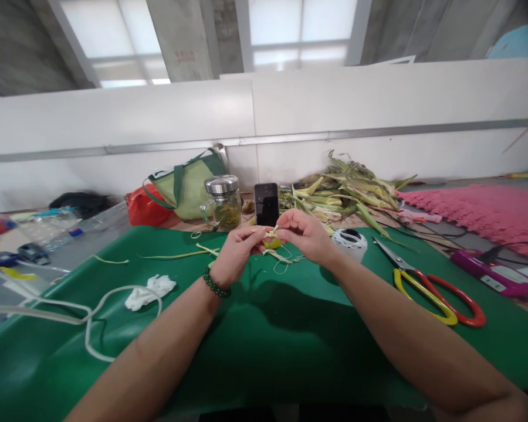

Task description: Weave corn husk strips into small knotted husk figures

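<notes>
Over the green mat [264, 328] my left hand [236, 251] and my right hand [305, 234] meet, both pinched on a small folded piece of pale yellow-green leaf strip [273, 237]. Loose ends of the strip curl down onto the mat just below the hands. A dark green bead bracelet [215, 284] sits on my left wrist. Directly behind the hands a black phone [266, 203] stands upright.
A pile of green leaves [347, 190] lies at the back right. Scissors with red and yellow handles [431, 287] lie to the right. A glass jar [222, 202], a green bag [185, 184], a white tape roll [351, 240], crumpled tissue [149, 291] and white cord [70, 316] sit around.
</notes>
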The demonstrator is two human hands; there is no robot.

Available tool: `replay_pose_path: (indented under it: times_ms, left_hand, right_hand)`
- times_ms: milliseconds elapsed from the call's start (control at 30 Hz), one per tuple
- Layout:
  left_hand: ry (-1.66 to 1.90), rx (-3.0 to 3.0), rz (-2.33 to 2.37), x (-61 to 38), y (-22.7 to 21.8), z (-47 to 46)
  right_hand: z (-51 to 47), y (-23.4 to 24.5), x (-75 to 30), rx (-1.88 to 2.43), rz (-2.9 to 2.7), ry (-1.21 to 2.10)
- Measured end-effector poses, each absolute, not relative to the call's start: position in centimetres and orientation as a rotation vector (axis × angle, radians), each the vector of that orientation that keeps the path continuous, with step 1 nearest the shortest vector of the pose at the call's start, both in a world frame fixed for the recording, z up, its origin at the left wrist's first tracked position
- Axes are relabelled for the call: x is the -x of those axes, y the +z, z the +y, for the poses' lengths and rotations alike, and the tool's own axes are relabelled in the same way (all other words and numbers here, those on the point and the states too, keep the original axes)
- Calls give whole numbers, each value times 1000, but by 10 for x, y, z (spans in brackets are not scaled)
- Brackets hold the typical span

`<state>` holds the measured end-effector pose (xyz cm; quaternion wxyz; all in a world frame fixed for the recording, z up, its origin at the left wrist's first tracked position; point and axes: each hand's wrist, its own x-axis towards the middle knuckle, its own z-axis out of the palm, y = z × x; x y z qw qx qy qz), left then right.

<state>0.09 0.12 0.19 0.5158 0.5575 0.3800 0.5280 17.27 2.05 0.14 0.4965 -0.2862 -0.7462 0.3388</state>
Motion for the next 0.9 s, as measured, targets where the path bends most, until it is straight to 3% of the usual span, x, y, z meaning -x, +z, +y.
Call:
replay_pose_path:
  times_ms: [167, 667, 900]
  left_hand:
    - [1008, -1272, 891, 2, 3, 3]
    - [899, -1456, 893, 3, 5, -2]
    - [1067, -1407, 966, -1, 4, 1]
  right_hand:
    - [19, -1, -171, 682, -1911, 704]
    - [22, 3, -182, 689, -2042, 513]
    - [17, -3, -173, 500, -2159, -233]
